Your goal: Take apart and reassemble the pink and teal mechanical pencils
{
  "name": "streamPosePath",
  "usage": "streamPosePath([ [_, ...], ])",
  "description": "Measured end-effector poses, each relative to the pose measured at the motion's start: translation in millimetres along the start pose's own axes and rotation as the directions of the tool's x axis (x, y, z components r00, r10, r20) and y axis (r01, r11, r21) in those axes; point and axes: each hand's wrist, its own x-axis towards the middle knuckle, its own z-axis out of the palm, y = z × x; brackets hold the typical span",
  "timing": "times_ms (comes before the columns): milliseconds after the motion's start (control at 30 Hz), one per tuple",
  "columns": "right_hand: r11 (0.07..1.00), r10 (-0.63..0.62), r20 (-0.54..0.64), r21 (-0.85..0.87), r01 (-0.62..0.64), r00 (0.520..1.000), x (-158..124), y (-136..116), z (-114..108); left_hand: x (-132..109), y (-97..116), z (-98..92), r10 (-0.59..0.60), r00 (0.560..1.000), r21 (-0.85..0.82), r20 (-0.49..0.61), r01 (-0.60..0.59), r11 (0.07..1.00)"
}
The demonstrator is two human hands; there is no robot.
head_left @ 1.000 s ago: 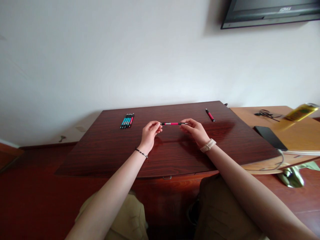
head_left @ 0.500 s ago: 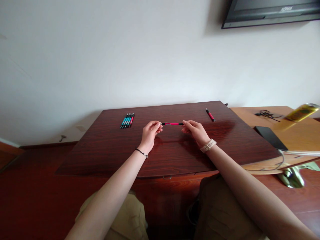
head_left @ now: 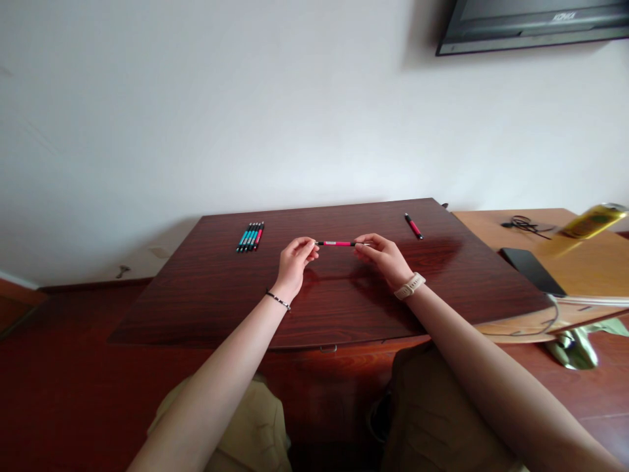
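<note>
I hold a thin pink and black pen [head_left: 337,244] level above the dark wooden table [head_left: 206,295], one end in each hand. My left hand [head_left: 295,261] pinches its left end with thumb and fingers closed. My right hand [head_left: 385,254] pinches the right end, where a thin tip pokes out past the fingers. A row of several pens [head_left: 250,236], mostly teal with one pink, lies at the back left of the table. One more pink and black pen [head_left: 413,226] lies alone at the back right.
A lighter wooden desk [head_left: 580,262] adjoins on the right, bearing a black phone [head_left: 531,269], a tangled black cable [head_left: 525,225] and a yellow packet [head_left: 593,219]. A screen [head_left: 531,26] hangs on the white wall above.
Between the earlier frames the right hand slid a little along the pen; now its thin right tip shows again past my fingers. Both hands stay where they were.
</note>
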Motion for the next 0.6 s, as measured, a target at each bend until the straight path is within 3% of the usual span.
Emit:
streamPosePath([
  [600, 1.000, 0.026, 0.013, -0.003, -0.026, 1.000, -1.8, -3.4, 1.6, 0.2, 0.1, 0.6, 0.013, 1.000, 0.010, 0.010, -0.013, 1.000],
])
